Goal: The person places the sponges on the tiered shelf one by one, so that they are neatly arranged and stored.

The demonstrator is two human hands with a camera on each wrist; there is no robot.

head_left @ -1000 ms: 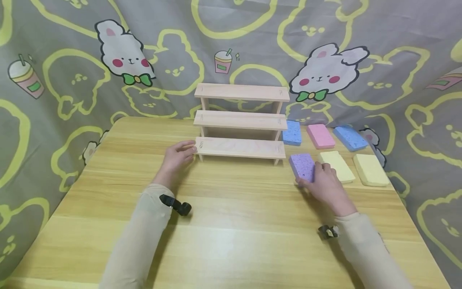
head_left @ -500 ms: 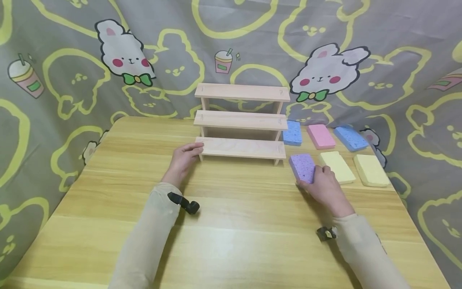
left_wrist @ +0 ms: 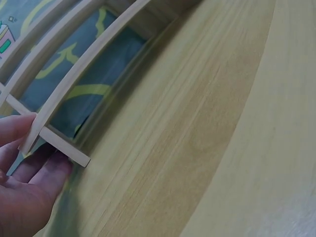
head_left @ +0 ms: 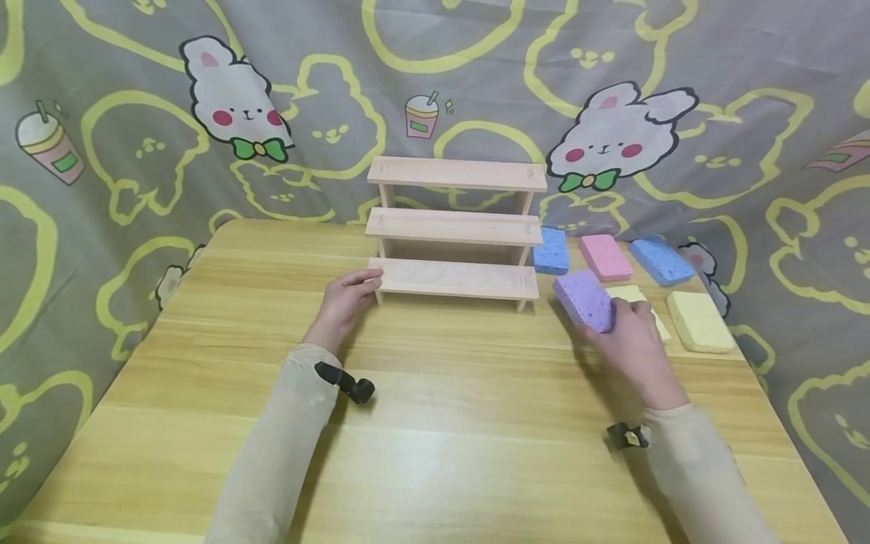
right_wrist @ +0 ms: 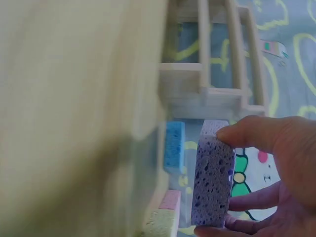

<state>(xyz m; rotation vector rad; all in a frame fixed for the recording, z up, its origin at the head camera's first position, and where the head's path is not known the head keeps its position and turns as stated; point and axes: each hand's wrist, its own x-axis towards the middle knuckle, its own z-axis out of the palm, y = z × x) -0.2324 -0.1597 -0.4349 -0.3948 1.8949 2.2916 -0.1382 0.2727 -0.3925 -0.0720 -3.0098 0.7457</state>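
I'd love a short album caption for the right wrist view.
A right hand grips a purple sponge, with a wooden shelf and blue sponge beyond.

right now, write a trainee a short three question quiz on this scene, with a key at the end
1. Multiple choice: what colour is the sponge in the right hand? A) yellow B) purple C) blue
2. True or false: the left hand touches the top shelf.
3. Fill in: between the two blue sponges lies a ____ sponge.

Key:
1. B
2. False; it touches the bottom shelf, at its left end.
3. Pink sponge
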